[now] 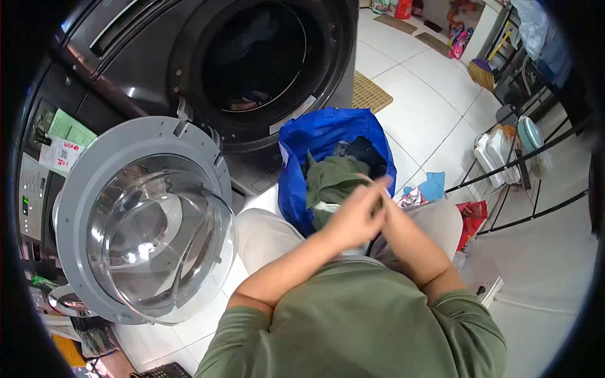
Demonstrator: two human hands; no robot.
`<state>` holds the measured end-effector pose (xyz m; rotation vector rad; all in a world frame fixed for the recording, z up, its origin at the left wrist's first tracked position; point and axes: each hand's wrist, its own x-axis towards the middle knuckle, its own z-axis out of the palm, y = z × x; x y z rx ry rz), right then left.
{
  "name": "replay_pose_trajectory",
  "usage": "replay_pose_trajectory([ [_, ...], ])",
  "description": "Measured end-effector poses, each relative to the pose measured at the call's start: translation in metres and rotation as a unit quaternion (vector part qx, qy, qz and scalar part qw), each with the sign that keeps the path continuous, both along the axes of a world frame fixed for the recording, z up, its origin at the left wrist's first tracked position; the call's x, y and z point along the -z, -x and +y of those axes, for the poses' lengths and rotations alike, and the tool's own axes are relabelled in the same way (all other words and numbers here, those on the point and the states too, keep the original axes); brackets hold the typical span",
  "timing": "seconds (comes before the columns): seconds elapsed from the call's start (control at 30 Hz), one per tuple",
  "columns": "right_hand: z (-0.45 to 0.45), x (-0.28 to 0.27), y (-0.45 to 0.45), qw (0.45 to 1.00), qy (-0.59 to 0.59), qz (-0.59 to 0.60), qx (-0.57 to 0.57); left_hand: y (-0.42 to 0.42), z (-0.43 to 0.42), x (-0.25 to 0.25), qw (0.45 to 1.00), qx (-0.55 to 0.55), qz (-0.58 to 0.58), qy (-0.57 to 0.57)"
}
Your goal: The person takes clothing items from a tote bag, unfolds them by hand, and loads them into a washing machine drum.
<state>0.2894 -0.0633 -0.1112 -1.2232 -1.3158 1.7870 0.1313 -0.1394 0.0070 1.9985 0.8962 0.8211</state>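
My left hand [356, 217] and my right hand [392, 213] meet in front of me, overlapping above the near side of a blue bag [293, 164]. The left fingers look curled in against the right hand; what they hold, if anything, is hidden. Most of the right hand's fingers are covered by the left hand. Just beyond my hands, a dark green garment [337, 179] lies bunched in the bag, with darker cloth [365, 151] behind it. The bag stands upright between my knees.
To the left, a front-loading washing machine's round door [66, 220] hangs wide open. Its dark drum [252, 57] holds some clothing [252, 101]. A tan mat [370, 93] lies behind the bag. On the right stand a black wire rack [523, 164] and a red packet [471, 220].
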Motion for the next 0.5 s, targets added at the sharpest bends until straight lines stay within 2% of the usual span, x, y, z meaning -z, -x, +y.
replay_pose_trajectory([
  [0.07, -0.010, -0.002, -0.001, 0.995, -0.096, -0.040, 0.011, -0.001, -0.006, -0.020, 0.982, 0.068, 0.086, 0.155],
  [0.13, -0.020, -0.004, -0.002, 0.979, -0.188, -0.073, 0.022, 0.004, -0.003, 0.004, 0.995, 0.019, -0.092, 0.039],
  [0.17, -0.022, 0.003, -0.004, 0.988, -0.133, -0.065, 0.042, 0.008, -0.004, -0.002, 0.993, -0.044, -0.087, 0.062],
  [0.2, -0.024, 0.009, -0.007, 0.993, -0.077, -0.055, 0.066, 0.012, -0.003, -0.010, 0.994, -0.071, -0.081, 0.023],
  [0.23, -0.024, 0.018, -0.009, 0.994, -0.023, -0.045, 0.092, 0.008, -0.004, -0.004, 0.998, -0.014, -0.056, 0.011],
  [0.27, -0.031, -0.012, 0.001, 0.994, 0.025, -0.031, 0.105, 0.004, -0.006, 0.003, 0.999, 0.037, -0.032, -0.002],
  [0.3, -0.038, -0.042, 0.012, 0.990, 0.073, -0.018, 0.120, 0.002, -0.012, 0.007, 0.996, 0.048, 0.008, -0.072],
  [0.43, -0.040, -0.027, 0.020, 0.970, 0.054, 0.082, 0.221, 0.007, -0.015, -0.023, 0.993, 0.113, 0.007, -0.021],
  [0.5, -0.041, -0.023, 0.022, 0.951, 0.041, 0.137, 0.276, 0.008, -0.015, -0.009, 0.992, 0.116, -0.020, -0.044],
])
